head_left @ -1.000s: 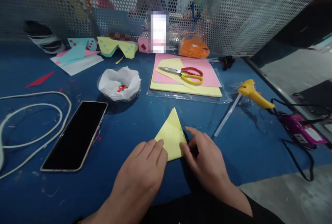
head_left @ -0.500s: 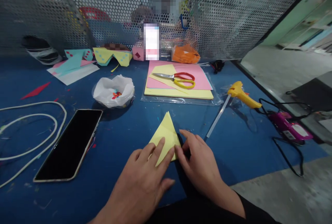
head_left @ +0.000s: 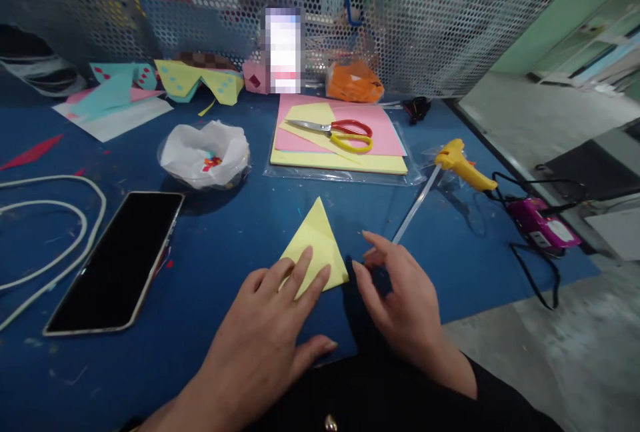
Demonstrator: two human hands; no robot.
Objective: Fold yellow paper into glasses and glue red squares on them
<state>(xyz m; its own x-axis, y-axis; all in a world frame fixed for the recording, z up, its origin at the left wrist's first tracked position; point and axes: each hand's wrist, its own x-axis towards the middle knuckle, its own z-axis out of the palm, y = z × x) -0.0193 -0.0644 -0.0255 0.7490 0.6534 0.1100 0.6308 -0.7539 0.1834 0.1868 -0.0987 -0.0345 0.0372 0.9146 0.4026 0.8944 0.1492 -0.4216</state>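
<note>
A yellow sheet of paper folded into a triangle (head_left: 319,245) lies on the blue table with its point facing away from me. My left hand (head_left: 273,315) rests on its lower left part, fingers spread and pressing it flat; they hide that corner. Just right of the paper, my right hand (head_left: 403,292) hovers with thumb and fingers apart, touching nothing. Beyond the paper, red-and-yellow-handled scissors (head_left: 345,135) lie on a stack of pink and yellow paper (head_left: 290,160) in a clear plastic sleeve.
A black-screened phone (head_left: 117,262) and a white cable (head_left: 95,219) lie on the left. A paper-lined bowl (head_left: 185,152) holds small scraps. To the right are a yellow glue gun (head_left: 465,164) with a glue stick and a purple power strip (head_left: 543,225). Folded paper pieces (head_left: 197,82) stand along the mesh.
My right hand has come away from the paper's right edge and moved right, its fingers opening. The left hand stays on the paper. The whole view has shifted a little.
</note>
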